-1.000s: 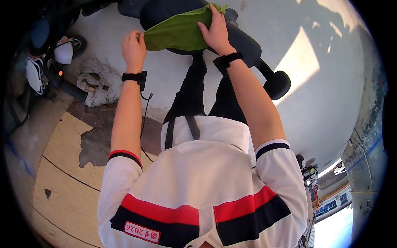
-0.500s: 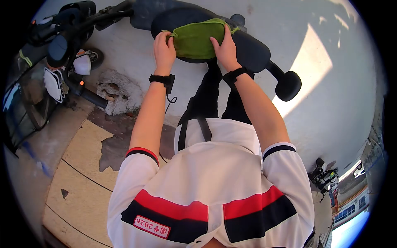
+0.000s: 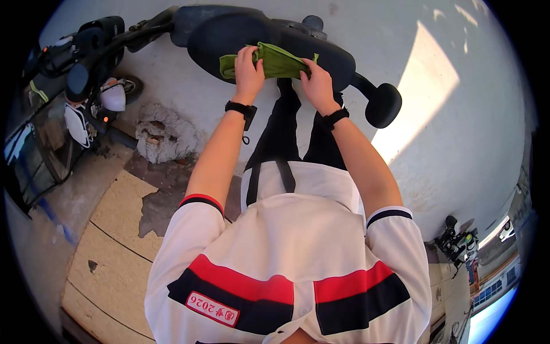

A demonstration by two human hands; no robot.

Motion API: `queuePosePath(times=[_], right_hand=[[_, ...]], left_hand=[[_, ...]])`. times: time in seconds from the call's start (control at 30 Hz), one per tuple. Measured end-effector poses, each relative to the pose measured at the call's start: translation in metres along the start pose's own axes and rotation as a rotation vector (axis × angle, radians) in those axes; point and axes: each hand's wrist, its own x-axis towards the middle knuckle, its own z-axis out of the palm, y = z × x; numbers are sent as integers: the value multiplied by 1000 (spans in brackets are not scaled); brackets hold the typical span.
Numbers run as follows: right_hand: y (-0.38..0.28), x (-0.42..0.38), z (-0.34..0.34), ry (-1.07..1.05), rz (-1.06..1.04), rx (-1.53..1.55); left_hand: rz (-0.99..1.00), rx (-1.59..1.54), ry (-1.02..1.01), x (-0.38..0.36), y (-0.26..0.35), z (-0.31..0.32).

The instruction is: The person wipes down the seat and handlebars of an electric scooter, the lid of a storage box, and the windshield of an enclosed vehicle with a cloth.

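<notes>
We see the green cloth (image 3: 275,62) bunched on the dark scooter seat (image 3: 229,34) at 12 o'clock in the view, its long axis running from 9 to 3 o'clock, one end sticking out toward 9. Our left hand (image 3: 249,71) grips it from above, fingers curled tight around the folds, wrist straight. Our right hand (image 3: 318,86) pinches the 3 o'clock end, fingers closed on the fabric. Both forearms reach forward, nearly parallel, each wearing a black wristband (image 3: 240,108).
</notes>
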Motion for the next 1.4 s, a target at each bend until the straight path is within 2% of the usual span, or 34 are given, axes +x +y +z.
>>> queuePosePath(times=[0.07, 0.2, 0.27, 0.43, 0.57, 0.67, 0.7, 0.8, 0.83, 0.97, 1.13, 1.23, 1.4], right_hand=[[15, -11, -21, 43, 20, 21], [36, -28, -74, 123, 64, -35], [50, -37, -105, 233, 28, -82], [69, -72, -181, 386, 245, -327], [108, -100, -214, 437, 345, -386], [118, -105, -215, 420, 292, -312], [121, -104, -215, 298, 219, -204], [122, -96, -206, 316, 176, -71], [119, -93, -209, 188, 275, 31], [117, -72, -203, 148, 143, -47], [133, -55, -198, 164, 133, 12], [133, -59, -197, 154, 176, 58], [131, -71, -197, 150, 180, 74]], left_hand=[[17, -32, 14, -6, 11, 11], [56, -80, -230, -17, 43, 32], [64, -146, -362, -25, 71, 48], [-7, -207, -591, -30, 115, 92], [10, -242, -650, -35, 148, 125], [27, -111, -613, -40, 164, 150], [31, -60, -674, -39, 168, 158], [22, 0, -697, -42, 182, 180], [36, -33, -658, -43, 186, 186], [-41, -211, -573, -38, 204, 214], [-94, -289, -556, -31, 218, 214], [-121, -267, -593, -38, 212, 214], [-122, -57, -799, -53, 199, 209]])
